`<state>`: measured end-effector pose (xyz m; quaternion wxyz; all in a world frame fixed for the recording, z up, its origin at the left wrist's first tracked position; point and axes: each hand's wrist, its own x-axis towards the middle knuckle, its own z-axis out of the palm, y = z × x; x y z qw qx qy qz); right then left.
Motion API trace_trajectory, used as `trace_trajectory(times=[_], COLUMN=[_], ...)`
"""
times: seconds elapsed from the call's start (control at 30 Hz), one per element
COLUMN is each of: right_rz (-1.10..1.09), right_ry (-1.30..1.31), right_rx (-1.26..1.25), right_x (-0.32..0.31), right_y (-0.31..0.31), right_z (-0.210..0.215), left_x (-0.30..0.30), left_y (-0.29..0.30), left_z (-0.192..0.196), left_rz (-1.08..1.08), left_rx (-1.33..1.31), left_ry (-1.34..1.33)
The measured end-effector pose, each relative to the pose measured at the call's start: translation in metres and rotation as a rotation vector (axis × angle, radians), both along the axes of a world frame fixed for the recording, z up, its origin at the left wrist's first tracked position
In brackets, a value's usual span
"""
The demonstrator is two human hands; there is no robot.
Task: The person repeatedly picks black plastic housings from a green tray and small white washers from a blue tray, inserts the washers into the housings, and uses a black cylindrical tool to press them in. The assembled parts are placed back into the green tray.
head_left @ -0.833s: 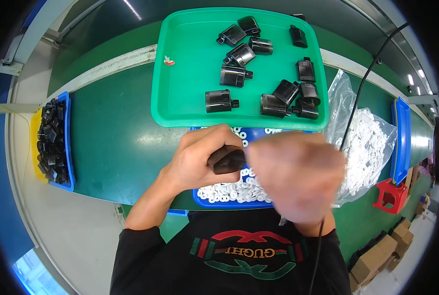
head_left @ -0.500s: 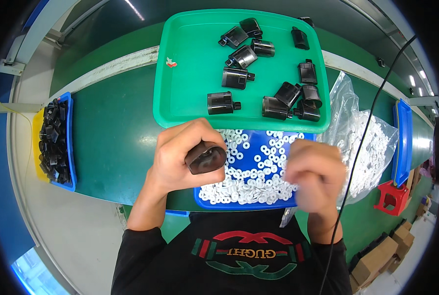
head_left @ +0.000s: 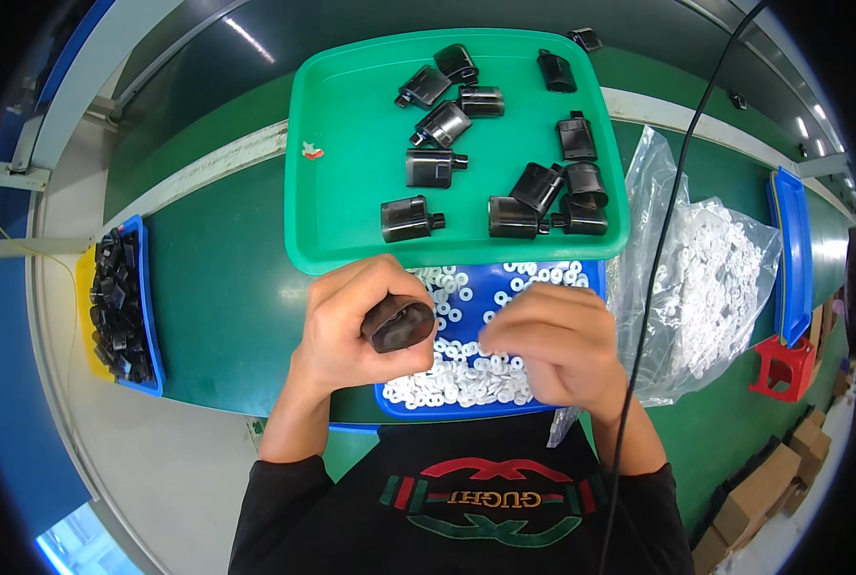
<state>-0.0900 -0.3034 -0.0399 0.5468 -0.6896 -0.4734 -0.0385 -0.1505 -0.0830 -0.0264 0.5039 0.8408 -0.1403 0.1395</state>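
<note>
My left hand (head_left: pixel 351 321) is wrapped round a dark translucent cartridge (head_left: pixel 404 326), whose open-looking broad end faces up. Just right of it, my right hand (head_left: pixel 562 340) is held over a blue tray (head_left: pixel 466 331), fingers bent together and slightly blurred. White rings (head_left: pixel 461 383) lie close below its fingertips; whether one is pinched there cannot be made out. The blue tray holds a thick heap of these rings along its near side and scattered ones farther back. Beyond both hands, several similar cartridges (head_left: pixel 430 169) with short spouts lie in a green tray (head_left: pixel 342 206).
A clear plastic bag (head_left: pixel 715 287) of white rings lies on the right, a dark cable (head_left: pixel 662 230) hanging before it. At far left, a blue-rimmed bin (head_left: pixel 143 297) holds many black parts. Blue trays (head_left: pixel 790 259) and a red stool (head_left: pixel 784 369) are at far right.
My right hand has moved left, toward the cartridge, over the white rings. My left hand keeps its grip, with the cartridge slightly tilted. The whole view has shifted a little.
</note>
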Motion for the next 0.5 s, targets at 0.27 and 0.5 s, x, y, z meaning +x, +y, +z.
trace_trajectory(times=[0.27, 0.5], right_rz=[0.252, 0.253], right_ry=[0.515, 0.612], right_rx=[0.723, 0.670], right_x=[-0.005, -0.013], right_y=[0.007, 0.037], right_z=[0.060, 0.055], left_x=[-0.001, -0.001], left_y=[-0.020, -0.022], left_z=[-0.015, -0.015], left_rz=[-0.110, -0.103], left_rx=[-0.118, -0.098], left_ry=[0.139, 0.074])
